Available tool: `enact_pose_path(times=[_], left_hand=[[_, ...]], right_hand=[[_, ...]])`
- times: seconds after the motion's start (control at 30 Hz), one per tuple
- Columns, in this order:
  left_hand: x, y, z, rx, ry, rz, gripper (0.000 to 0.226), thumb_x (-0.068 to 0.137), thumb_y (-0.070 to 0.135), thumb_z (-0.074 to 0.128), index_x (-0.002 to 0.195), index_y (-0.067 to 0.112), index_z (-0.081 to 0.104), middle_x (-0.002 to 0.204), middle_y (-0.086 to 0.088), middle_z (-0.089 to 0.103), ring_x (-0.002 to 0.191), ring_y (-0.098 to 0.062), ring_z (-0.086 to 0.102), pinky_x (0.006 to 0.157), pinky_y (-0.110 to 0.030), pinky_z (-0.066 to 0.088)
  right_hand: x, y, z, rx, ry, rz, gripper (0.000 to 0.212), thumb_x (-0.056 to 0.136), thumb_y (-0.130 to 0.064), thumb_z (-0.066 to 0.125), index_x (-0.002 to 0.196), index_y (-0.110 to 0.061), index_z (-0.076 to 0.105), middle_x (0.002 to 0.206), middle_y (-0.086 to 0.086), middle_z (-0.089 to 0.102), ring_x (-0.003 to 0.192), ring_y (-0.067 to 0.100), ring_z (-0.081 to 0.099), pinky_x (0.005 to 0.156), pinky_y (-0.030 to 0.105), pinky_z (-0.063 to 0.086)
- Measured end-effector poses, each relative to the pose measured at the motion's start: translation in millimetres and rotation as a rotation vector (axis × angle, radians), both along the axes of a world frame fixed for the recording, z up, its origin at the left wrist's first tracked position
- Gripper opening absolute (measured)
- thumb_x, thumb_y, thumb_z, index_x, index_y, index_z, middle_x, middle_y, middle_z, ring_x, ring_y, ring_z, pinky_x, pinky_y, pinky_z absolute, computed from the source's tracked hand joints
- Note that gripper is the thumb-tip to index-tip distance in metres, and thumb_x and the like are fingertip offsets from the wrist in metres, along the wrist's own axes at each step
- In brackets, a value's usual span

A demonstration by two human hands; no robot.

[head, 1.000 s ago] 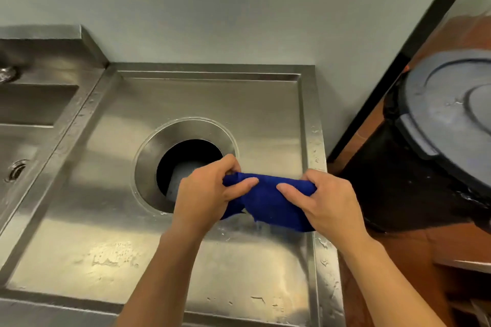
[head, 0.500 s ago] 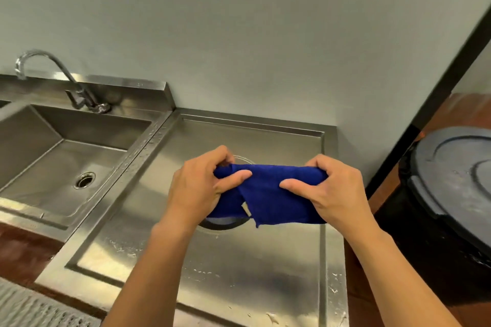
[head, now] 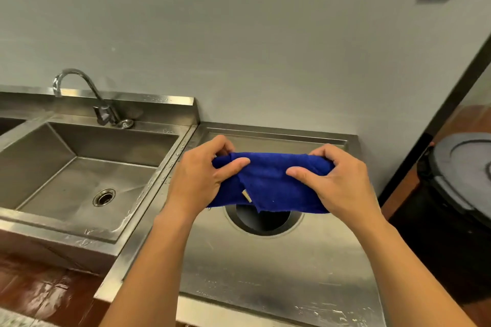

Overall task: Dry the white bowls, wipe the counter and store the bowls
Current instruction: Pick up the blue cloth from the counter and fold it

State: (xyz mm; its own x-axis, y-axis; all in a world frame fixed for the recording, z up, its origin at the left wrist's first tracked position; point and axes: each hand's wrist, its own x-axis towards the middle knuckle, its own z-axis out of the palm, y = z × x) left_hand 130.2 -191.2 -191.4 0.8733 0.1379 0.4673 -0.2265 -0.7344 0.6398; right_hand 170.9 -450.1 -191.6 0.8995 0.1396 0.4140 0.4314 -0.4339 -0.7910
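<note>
1. Blue cloth point(head: 271, 180) was held bunched between both hands above the steel counter point(head: 265, 273), directly over the round hole point(head: 263, 220) cut in it.
2. Left hand point(head: 202, 180) and right hand point(head: 342, 183) were each clamped on one end of the cloth, thumbs on top, apart from each other with the fabric spanning the gap.
3. No white bowls showed anywhere in view; their whereabouts could not be told.
4. Risk, as judged: a slackened grip would drop the cloth straight down the hole, since its lower hem hung just above the opening.
5. Risk, as judged: water beads near the hole could smear rather than lift if the cloth stayed bunched.
6. Edges: a raised lip ran along the counter's back, right and near sides; left of the hole a ridge divided the counter from the sink point(head: 87, 172) and its tap point(head: 87, 95).
7. Open room: bare steel lay in front of the hole and to its right; a lidded bin point(head: 462, 180) stood beyond the right lip.
</note>
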Motion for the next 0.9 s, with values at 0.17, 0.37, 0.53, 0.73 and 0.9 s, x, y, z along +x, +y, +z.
enact_pose_path(times=[0.17, 0.37, 0.53, 0.73, 0.9], left_hand=[[-4, 31, 5, -0.008, -0.036, 0.014, 0.024, 0.086, 0.065, 0.064, 0.095, 0.044, 0.059, 0.087, 0.041, 0.064, 0.082, 0.012, 0.061, 0.062, -0.019, 0.041], [6, 57, 2, -0.027, 0.004, 0.074, 0.012, 0.093, 0.053, 0.072, 0.098, 0.045, 0.063, 0.095, 0.033, 0.067, 0.088, 0.003, 0.063, 0.069, -0.029, 0.048], [15, 79, 10, 0.005, 0.032, 0.155, 0.007, 0.097, 0.046, 0.070, 0.100, 0.040, 0.067, 0.086, 0.027, 0.068, 0.087, -0.003, 0.066, 0.080, -0.046, 0.059], [35, 109, -1, -0.007, 0.056, 0.174, 0.002, 0.099, 0.037, 0.070, 0.100, 0.037, 0.068, 0.089, 0.025, 0.070, 0.091, -0.001, 0.067, 0.080, -0.042, 0.059], [74, 148, -22, -0.026, 0.068, 0.112, 0.005, 0.100, 0.033, 0.068, 0.100, 0.037, 0.065, 0.089, 0.028, 0.067, 0.094, 0.009, 0.063, 0.074, -0.011, 0.048]], right_hand=[[-9, 30, 4, 0.031, 0.033, 0.006, 0.026, 0.075, -0.046, 0.085, 0.077, -0.031, 0.064, 0.082, -0.018, 0.069, 0.081, 0.005, 0.063, 0.064, 0.011, 0.047], [16, 58, -3, 0.047, 0.049, 0.049, 0.020, 0.079, -0.042, 0.082, 0.082, -0.032, 0.066, 0.084, -0.020, 0.070, 0.083, 0.004, 0.065, 0.065, 0.011, 0.047], [42, 87, -10, 0.073, 0.066, 0.103, 0.016, 0.082, -0.041, 0.080, 0.083, -0.036, 0.065, 0.087, -0.025, 0.069, 0.086, -0.002, 0.064, 0.066, 0.008, 0.046], [67, 120, -25, 0.071, 0.129, 0.147, 0.013, 0.086, -0.041, 0.077, 0.088, -0.039, 0.065, 0.091, -0.030, 0.068, 0.089, -0.007, 0.062, 0.067, 0.004, 0.045], [94, 156, -40, 0.030, 0.162, 0.104, 0.011, 0.088, -0.042, 0.074, 0.094, -0.041, 0.065, 0.094, -0.031, 0.067, 0.092, -0.005, 0.063, 0.067, 0.006, 0.046]])
